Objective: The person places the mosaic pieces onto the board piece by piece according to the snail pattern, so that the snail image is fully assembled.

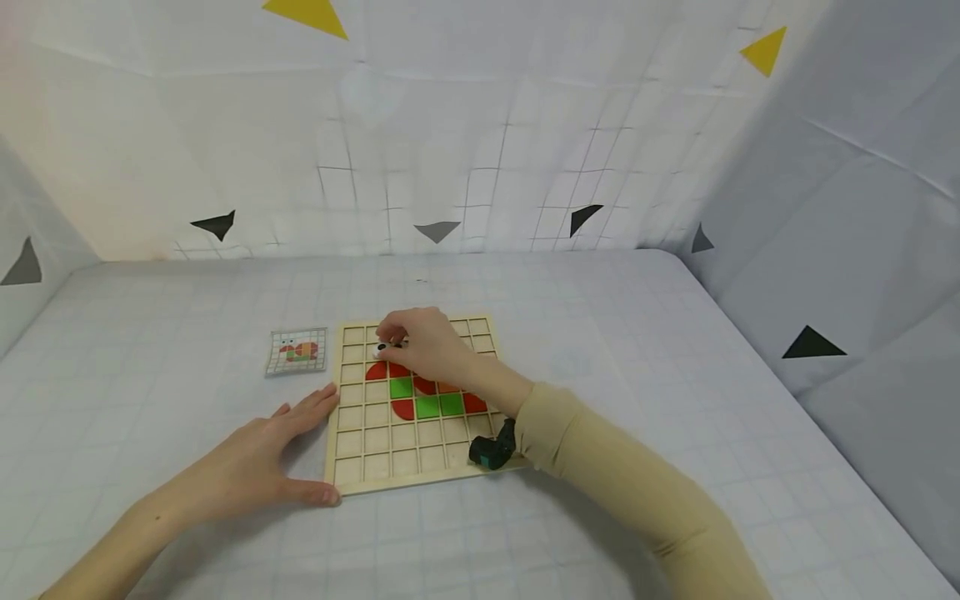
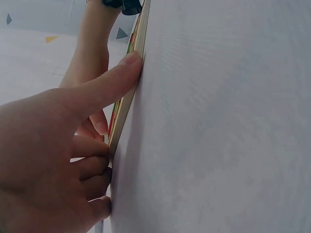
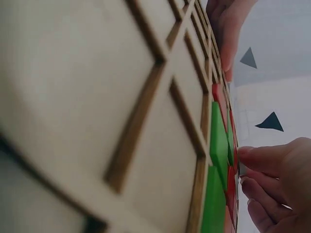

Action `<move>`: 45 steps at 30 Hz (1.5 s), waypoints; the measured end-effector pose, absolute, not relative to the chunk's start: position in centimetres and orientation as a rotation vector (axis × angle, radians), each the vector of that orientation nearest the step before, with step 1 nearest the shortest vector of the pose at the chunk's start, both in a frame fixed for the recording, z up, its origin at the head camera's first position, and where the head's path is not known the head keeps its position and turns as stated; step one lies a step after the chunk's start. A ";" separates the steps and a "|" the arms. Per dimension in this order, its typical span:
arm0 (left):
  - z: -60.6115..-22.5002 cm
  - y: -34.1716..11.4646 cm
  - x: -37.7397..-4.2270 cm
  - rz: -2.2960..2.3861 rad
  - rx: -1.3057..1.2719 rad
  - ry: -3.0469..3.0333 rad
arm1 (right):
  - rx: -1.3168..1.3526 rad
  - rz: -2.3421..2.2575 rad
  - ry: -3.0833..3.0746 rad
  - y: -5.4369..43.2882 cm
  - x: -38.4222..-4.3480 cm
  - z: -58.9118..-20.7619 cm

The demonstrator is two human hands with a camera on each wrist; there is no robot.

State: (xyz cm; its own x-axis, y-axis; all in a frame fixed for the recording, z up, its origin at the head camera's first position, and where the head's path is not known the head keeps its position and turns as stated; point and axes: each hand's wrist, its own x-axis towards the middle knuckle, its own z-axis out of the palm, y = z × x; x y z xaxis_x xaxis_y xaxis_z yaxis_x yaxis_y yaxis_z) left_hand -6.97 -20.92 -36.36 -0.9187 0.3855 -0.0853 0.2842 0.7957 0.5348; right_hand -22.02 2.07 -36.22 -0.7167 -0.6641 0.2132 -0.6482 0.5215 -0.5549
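A square wooden grid board [image 1: 375, 462] lies on the table, with red pieces [image 1: 402, 408] and green pieces [image 1: 427, 407] set in its cells. Over the board's upper left part, my right hand [image 1: 427, 346] pinches a small white eye piece [image 1: 379, 350] with a black dot between thumb and fingertips. A second black dot shows partly behind the fingers, and an orange piece is partly covered by the wrist. My left hand [image 1: 258, 458] lies spread at the board's left side. Its thumb [image 2: 116, 80] and fingertips touch the board's edge [image 2: 129, 92].
Left of the board's upper corner lies a small pattern card [image 1: 297, 351] showing a red, green and orange figure on a grid. A dark wrist camera [image 1: 492, 450] hangs beneath the right wrist, over the board's lower right corner. White cloth walls [image 1: 420, 125] rise behind the table.
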 end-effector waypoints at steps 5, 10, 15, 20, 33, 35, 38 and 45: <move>-36.4 -20.9 -7.0 0.780 0.519 2.793 | -1.185 -0.960 2.725 1.9 -22.1 -36.5; -36.4 -21.0 -7.0 0.778 0.517 2.795 | -1.220 -0.951 2.720 1.9 -22.0 -36.6; -36.5 -21.0 -7.0 0.782 0.534 2.795 | -1.229 -0.929 2.735 1.8 -21.9 -36.7; -36.6 -21.1 -7.0 0.787 0.535 2.796 | -1.268 -0.920 2.758 1.7 -22.0 -36.8; -36.5 -21.0 -7.0 0.786 0.492 2.789 | -1.292 -0.925 2.779 2.0 -22.0 -36.7; -36.5 -21.0 -7.0 0.786 0.495 2.792 | -1.285 -0.932 2.781 2.3 -21.9 -36.6; -36.5 -21.0 -7.1 0.785 0.499 2.794 | -1.221 -0.965 2.787 3.3 -21.6 -36.0; -36.3 -21.0 -7.0 0.774 0.494 2.794 | -0.952 -1.168 2.789 8.5 -20.3 -35.9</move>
State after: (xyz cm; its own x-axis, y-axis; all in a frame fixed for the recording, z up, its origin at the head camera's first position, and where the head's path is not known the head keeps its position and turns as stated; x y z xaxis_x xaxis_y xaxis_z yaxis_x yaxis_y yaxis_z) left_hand -7.05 -21.01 -36.31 -0.9242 0.3681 -0.1013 0.2635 0.8070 0.5285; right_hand -20.29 8.45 -35.89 -0.8194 -0.5179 0.2457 -0.5385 0.5484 -0.6398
